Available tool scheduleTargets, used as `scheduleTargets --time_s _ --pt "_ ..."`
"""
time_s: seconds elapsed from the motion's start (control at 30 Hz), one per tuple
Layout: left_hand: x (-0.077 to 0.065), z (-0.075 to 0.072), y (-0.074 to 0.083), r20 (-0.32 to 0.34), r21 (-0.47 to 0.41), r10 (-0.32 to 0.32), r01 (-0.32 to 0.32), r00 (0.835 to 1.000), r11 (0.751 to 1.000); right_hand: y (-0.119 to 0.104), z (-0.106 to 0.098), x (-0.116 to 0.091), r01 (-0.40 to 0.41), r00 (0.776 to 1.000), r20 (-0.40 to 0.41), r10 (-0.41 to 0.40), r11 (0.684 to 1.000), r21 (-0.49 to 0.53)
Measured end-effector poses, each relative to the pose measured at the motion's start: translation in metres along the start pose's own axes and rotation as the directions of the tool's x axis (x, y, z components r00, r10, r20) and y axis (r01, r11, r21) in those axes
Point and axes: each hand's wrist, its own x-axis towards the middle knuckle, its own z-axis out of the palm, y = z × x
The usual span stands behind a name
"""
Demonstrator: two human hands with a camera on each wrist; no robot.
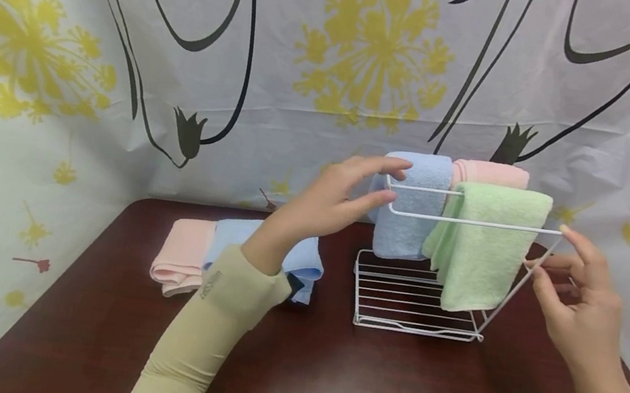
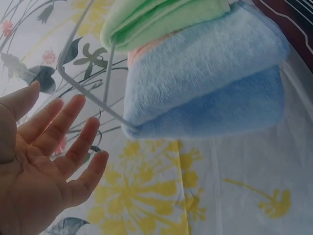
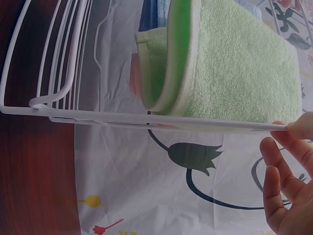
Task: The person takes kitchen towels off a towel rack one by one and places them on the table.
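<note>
A white wire rack (image 1: 411,329) stands on the table, with towels draped over its upper rails. The green towel (image 1: 495,246) hangs at the front right, the blue towel (image 1: 408,232) at the left, and a pink towel (image 1: 494,173) shows partly behind the green one. At the rack's upper left end is my left hand (image 1: 341,190); in the left wrist view its fingers are spread and apart from the wire. My right hand (image 1: 587,312) pinches the upper right corner of the rack between thumb and forefinger, as the right wrist view shows.
Left of the rack lie a folded pink towel (image 1: 186,248) and a folded blue towel (image 1: 305,260), partly behind my left forearm. The dark red table (image 1: 323,376) ends at a patterned white cloth backdrop (image 1: 283,81).
</note>
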Motion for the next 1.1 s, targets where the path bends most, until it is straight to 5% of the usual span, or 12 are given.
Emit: scheduleTargets --time_s 0.33,0.77,1.1 --pt "0.019 0.010 0.005 0.048 -0.017 0.060 -0.060 0.997 0.998 -0.006 0.000 0.000 -0.022 1.000 0.015 0.023 0.999 -0.029" --pt "0.057 0.023 0.015 0.192 0.077 -0.063 0.048 0.979 0.996 -0.004 0.001 0.001 -0.011 1.000 0.017 0.012 0.998 -0.054" --pt "0.076 0.034 0.021 0.277 0.153 -0.069 0.027 0.958 0.988 0.000 0.001 0.000 -0.009 1.000 0.009 0.009 1.000 -0.015"
